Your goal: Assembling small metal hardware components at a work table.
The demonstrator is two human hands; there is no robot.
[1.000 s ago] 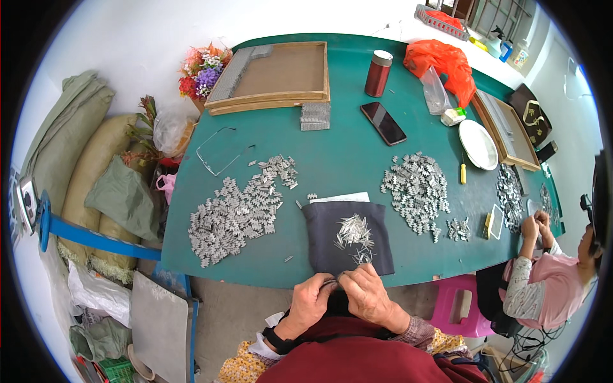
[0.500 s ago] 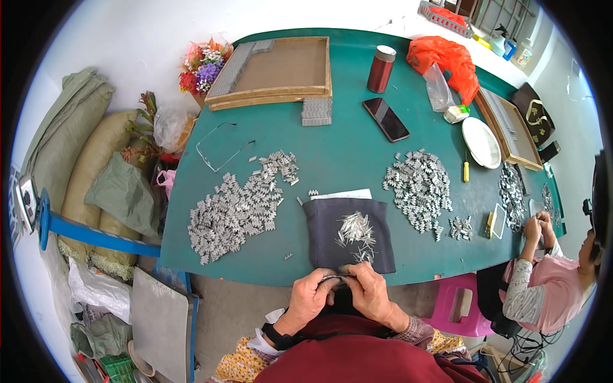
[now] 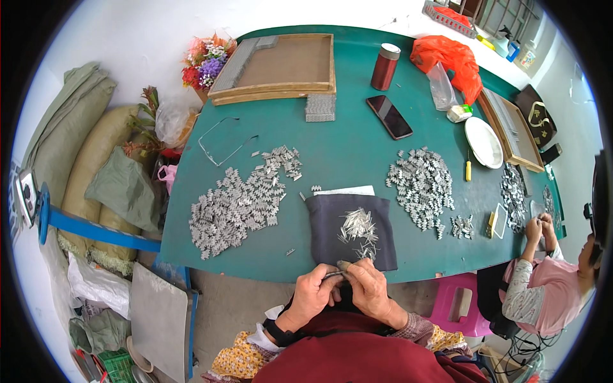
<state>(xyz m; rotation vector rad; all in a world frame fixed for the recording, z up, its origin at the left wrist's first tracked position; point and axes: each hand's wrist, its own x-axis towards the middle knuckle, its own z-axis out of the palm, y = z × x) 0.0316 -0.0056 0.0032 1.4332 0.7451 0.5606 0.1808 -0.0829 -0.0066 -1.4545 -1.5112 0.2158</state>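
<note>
At the table's near edge my left hand (image 3: pixel 311 295) is closed, thumb and fingers pinching a small thin dark-grey strip (image 3: pixel 333 274). My right hand (image 3: pixel 369 292) meets it from the right, its fingertips pressed together at the strip's other end; the fingers partly hide the piece. Just beyond my hands lies a dark cloth pad (image 3: pixel 324 233) with a heap of thin silvery pins (image 3: pixel 359 226) on it. Left of the pad spreads a large pile of small grey metal pieces (image 3: pixel 233 214), and a second pile of metal pieces (image 3: pixel 419 188) sits to the right.
Wooden trays (image 3: pixel 274 92), eyeglasses (image 3: pixel 220 159), a phone (image 3: pixel 389 117), a red flask (image 3: pixel 385 67) and a white bowl (image 3: pixel 483 143) stand on the green table (image 3: pixel 319 150). A co-worker (image 3: pixel 552 287) sits at the right, near a pink stool (image 3: pixel 450 306). Sacks (image 3: pixel 102 172) lean at left.
The whole view has shifted slightly, so the table things appear a little higher and further right. My hands stay together on the strip, with only a slight shift of the right fingers.
</note>
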